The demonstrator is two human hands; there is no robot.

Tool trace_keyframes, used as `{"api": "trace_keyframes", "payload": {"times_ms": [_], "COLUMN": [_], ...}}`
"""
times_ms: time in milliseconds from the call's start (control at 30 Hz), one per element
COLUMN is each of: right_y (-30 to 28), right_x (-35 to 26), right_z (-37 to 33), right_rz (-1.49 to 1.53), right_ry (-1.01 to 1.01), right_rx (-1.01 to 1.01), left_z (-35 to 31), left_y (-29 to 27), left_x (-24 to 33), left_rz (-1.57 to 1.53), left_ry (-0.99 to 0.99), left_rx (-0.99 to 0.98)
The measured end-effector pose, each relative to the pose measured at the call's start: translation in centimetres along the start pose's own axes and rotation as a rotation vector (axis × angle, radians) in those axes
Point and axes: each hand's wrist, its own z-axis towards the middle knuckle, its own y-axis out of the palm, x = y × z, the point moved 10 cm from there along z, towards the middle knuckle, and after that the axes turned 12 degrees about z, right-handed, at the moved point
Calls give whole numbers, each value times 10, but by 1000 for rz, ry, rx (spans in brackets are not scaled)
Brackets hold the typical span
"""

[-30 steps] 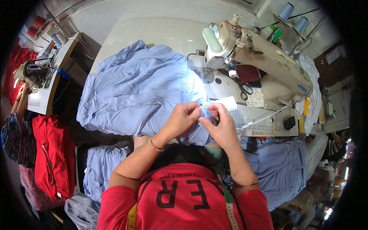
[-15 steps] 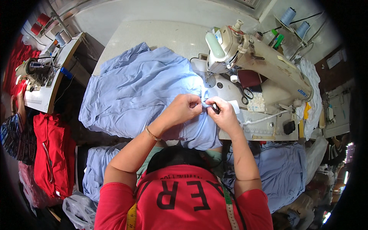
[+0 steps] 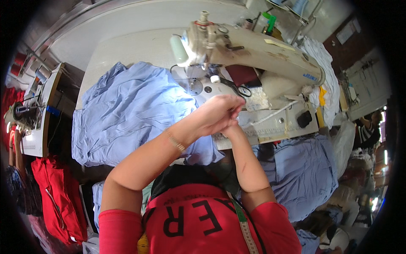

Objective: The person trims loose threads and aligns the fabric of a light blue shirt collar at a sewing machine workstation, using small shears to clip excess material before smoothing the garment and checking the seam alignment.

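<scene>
Left hand: fingers curled, grip unclear | right hand: mostly hidden, fingers cannot tell | blue cloth: on table, left of these 2, left hand nearer | scissors: just far, axis far-left to near-right

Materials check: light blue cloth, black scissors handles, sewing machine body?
Light blue cloth: thin fabric, matte; soft creases and limp drape show it, fibre unclear.
Black scissors handles: smooth, perhaps plastic or painted metal; the dark, even surface leaves it open.
Sewing machine body: probably painted metal, cream, worn finish; rigid moulded shape with brownish scuffs along the arm.
</scene>
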Motion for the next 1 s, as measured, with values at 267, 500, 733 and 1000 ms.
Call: {"api": "trace_keyframes", "payload": {"times_ms": [267,500,733,1000], "right_y": [12,6,-3,-1], "right_x": [30,47,-30,-38], "right_z": [19,20,-5,-6], "right_rz": [70,277,485,308], "right_ry": [-188,-79,45,-76], "right_rx": [-70,4,42,54], "left_z": [148,76,-61,-70], "left_y": [-14,32,-81,-107], "left_x": [-26,17,35,5], "left_rz": [193,570,879,971], "left_ry": [21,173,409,402], "left_rx": [339,137,440,431]}}
